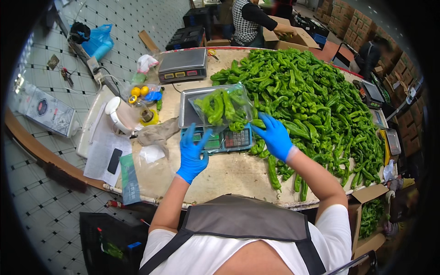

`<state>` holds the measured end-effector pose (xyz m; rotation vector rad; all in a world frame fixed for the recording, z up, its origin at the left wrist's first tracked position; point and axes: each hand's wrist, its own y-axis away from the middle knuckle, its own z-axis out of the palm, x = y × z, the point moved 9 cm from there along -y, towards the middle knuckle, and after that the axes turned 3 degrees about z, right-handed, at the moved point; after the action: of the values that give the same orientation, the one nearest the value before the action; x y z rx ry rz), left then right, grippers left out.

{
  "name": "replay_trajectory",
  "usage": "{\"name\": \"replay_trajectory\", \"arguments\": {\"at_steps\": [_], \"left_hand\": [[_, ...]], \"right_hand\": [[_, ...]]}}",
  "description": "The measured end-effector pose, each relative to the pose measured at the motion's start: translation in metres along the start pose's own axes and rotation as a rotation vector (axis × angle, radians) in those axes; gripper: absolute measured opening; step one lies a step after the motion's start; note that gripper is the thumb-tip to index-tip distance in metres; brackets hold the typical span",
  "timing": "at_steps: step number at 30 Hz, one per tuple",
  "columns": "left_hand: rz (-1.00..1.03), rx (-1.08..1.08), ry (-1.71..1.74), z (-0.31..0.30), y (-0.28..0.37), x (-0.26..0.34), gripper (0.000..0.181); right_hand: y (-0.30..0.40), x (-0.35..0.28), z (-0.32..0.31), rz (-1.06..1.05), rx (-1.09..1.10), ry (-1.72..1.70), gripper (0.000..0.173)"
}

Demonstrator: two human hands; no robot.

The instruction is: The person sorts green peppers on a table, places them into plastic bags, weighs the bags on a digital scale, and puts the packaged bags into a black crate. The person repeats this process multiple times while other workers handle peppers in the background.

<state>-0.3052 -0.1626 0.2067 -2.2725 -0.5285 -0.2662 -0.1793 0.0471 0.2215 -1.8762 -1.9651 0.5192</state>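
Observation:
A clear plastic bag of green peppers [220, 106] lies on the metal pan of a digital scale [186, 118], partly over its blue keypad housing. My left hand [193, 154], in a blue glove, is raised at the scale's lower left corner, fingers spread and holding nothing. By the bag's right side is my right hand [276, 139], also blue-gloved, with its fingers apart at the edge of a large heap of long green peppers [302, 96]. Whether its fingertips touch a pepper or the bag is hard to tell. One loose pepper [273, 173] lies below that hand.
A second scale [183, 65] stands behind the pan. At the left are a white-lidded jug [120, 115], a tape roll [148, 117], a grey cloth [158, 132], a phone [114, 161] on papers and plastic bags [130, 178]. A person [247, 24] reaches into a cardboard box [292, 34] across the table.

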Motion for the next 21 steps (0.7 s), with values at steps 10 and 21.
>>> {"name": "replay_trajectory", "arguments": {"at_steps": [10, 21], "left_hand": [[0.187, -0.028, -0.039, 0.014, -0.028, -0.051, 0.027], [-0.222, 0.054, 0.566, -0.071, -0.060, -0.035, 0.016]], "right_hand": [[-0.043, 0.064, 0.040, 0.073, 0.044, -0.342, 0.016], [-0.022, 0.077, -0.033, 0.438, 0.149, -0.921, 0.018]]}}
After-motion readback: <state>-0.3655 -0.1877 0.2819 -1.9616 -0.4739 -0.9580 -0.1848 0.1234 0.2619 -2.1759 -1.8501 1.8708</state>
